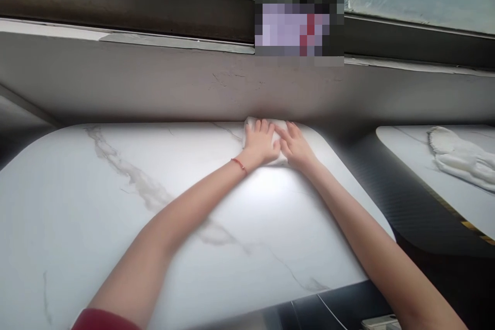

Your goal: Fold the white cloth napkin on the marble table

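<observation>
While left hand (260, 143) and right hand (296, 148) lie spread, unclenched, on white cloth (279, 159) at far edge of tabletop (88, 211), use even pressure.

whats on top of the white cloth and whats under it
The left hand and right hand lie on top of the white cloth. It rests on the marble-patterned tabletop; the patch directly beneath is covered, so anything there cannot be seen.

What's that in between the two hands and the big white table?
A white cloth lies there: the left hand and right hand rest on it, with the table underneath. The head view shows this.
</observation>
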`<state>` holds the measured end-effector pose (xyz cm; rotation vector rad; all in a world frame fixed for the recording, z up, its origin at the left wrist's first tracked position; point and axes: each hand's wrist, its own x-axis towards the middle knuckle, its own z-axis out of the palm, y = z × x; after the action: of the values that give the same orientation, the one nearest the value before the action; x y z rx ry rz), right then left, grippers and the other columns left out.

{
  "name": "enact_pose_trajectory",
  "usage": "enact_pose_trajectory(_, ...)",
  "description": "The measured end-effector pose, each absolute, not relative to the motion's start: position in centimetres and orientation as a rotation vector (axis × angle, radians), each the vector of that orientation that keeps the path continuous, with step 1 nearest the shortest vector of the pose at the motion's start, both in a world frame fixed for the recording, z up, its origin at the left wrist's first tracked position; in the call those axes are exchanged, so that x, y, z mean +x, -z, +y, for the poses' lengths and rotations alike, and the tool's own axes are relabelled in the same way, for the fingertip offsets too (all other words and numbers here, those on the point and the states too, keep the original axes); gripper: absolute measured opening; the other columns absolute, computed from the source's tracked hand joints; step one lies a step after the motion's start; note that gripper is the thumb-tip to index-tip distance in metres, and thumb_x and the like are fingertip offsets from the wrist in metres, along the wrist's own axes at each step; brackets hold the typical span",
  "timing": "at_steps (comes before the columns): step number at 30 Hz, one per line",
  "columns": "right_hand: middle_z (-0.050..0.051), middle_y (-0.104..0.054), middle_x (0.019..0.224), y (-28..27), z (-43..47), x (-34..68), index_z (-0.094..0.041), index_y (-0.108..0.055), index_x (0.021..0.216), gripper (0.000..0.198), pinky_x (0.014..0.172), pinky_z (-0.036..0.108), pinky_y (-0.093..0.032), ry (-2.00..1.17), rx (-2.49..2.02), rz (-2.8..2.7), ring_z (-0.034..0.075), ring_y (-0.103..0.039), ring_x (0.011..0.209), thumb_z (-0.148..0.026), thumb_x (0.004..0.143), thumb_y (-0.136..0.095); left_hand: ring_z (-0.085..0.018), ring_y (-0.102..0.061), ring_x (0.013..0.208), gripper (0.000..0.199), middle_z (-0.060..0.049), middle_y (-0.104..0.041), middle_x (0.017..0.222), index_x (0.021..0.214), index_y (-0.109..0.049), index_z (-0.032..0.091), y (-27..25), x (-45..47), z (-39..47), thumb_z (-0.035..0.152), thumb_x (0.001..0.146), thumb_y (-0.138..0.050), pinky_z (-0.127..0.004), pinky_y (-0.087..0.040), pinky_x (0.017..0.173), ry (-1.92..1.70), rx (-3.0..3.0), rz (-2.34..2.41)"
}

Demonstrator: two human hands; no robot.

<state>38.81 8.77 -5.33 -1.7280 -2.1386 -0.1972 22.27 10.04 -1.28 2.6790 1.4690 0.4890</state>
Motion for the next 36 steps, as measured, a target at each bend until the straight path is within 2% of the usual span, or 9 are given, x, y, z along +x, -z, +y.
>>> enact_pose_trajectory(3,0.009,-0.033,0.161,5.4,8.8,39.2,-0.026,-0.041,0.154,0.059,0.116,0.062,-0.033,0.163,-1.709,-2.138,0.035,-0.027,0.148,-0.028,0.096,-0.028,-0.034,-0.038,0.139,0.057,-0.021,-0.043,0.151,0.143,-0.046,0.008,1.3,22.3,10.1,0.036,0.094,-0.040,-0.057,-0.030,0.113,-0.500,2.675,1.461)
enact_pose_trajectory(6,0.011,-0.032,0.161,5.5,8.8,39.2,-0.023,-0.043,0.153,0.058,0.116,0.061,-0.033,0.158,-1.700,-2.138,0.035,-0.027,0.148,-0.029,0.097,-0.027,-0.034,-0.038,0.138,0.057,-0.021,-0.044,0.151,0.142,-0.046,0.008,1.4,22.3,10.0,0.036,0.093,-0.040,-0.057,-0.031,0.113,-0.490,2.683,1.464)
enact_pose_trajectory(9,0.014,-0.034,0.160,5.9,8.8,39.2,-0.020,-0.046,0.151,0.058,0.114,0.059,-0.036,0.181,-1.680,-2.124,0.035,-0.028,0.148,-0.029,0.098,-0.026,-0.033,-0.040,0.136,0.056,-0.020,-0.045,0.149,0.141,-0.048,0.008,1.5,22.1,9.9,0.037,0.094,-0.040,-0.057,-0.033,0.112,-0.499,2.696,1.468)
enact_pose_trajectory(13,0.013,-0.036,0.158,6.3,8.9,39.1,-0.023,-0.046,0.151,0.057,0.110,0.061,-0.041,0.236,-1.660,-2.128,0.036,-0.031,0.146,-0.029,0.097,-0.028,-0.032,-0.042,0.134,0.056,-0.019,-0.047,0.147,0.141,-0.048,0.009,1.7,22.0,9.9,0.037,0.094,-0.040,-0.055,-0.035,0.110,-0.526,2.716,1.473)
enact_pose_trajectory(19,0.017,-0.040,0.154,5.2,7.4,38.2,-0.020,-0.049,0.149,0.057,0.105,0.058,-0.046,0.242,-1.727,-2.125,0.037,-0.034,0.145,-0.029,0.097,-0.028,-0.033,-0.039,0.138,0.061,-0.021,-0.044,0.151,0.146,-0.044,0.008,1.4,21.7,8.8,0.040,0.094,-0.040,-0.057,-0.029,0.115,-0.481,2.718,1.480)
enact_pose_trajectory(25,0.018,-0.036,0.157,4.7,-0.6,39.3,-0.019,-0.046,0.150,0.055,0.107,0.055,-0.046,0.257,-1.778,-2.158,0.036,-0.030,0.148,-0.028,0.100,-0.026,-0.036,-0.029,0.147,0.068,-0.022,-0.033,0.159,0.153,-0.033,0.003,1.5,22.7,2.7,0.043,0.098,-0.032,-0.062,-0.028,0.116,-0.310,2.809,1.366)
enact_pose_trajectory(28,0.017,-0.033,0.159,4.7,-6.8,40.4,-0.020,-0.042,0.152,0.053,0.111,0.056,-0.042,0.324,-1.771,-2.158,0.035,-0.031,0.148,-0.027,0.101,-0.027,-0.039,-0.030,0.146,0.070,-0.023,-0.034,0.159,0.153,-0.033,0.000,1.7,23.5,-2.3,0.045,0.098,-0.031,-0.064,-0.031,0.114,-0.295,2.932,1.239)
enact_pose_trajectory(33,0.017,-0.034,0.159,4.0,-15.3,41.9,-0.029,-0.027,0.159,0.058,0.103,0.053,-0.050,0.466,-1.816,-2.240,0.036,-0.039,0.145,-0.028,0.102,-0.032,-0.041,-0.033,0.143,0.073,-0.025,-0.039,0.155,0.151,-0.037,0.001,2.0,24.6,-9.1,0.051,0.098,-0.031,-0.064,-0.035,0.111,-0.256,3.051,1.086)
enact_pose_trajectory(36,0.018,-0.036,0.158,3.9,-16.4,42.8,-0.027,-0.028,0.159,0.059,0.101,0.052,-0.051,0.543,-1.869,-2.239,0.036,-0.042,0.143,-0.028,0.101,-0.033,-0.041,-0.034,0.143,0.074,-0.024,-0.040,0.155,0.150,-0.038,0.002,2.1,25.6,-9.5,0.053,0.097,-0.032,-0.065,-0.035,0.110,-0.275,3.075,1.028)
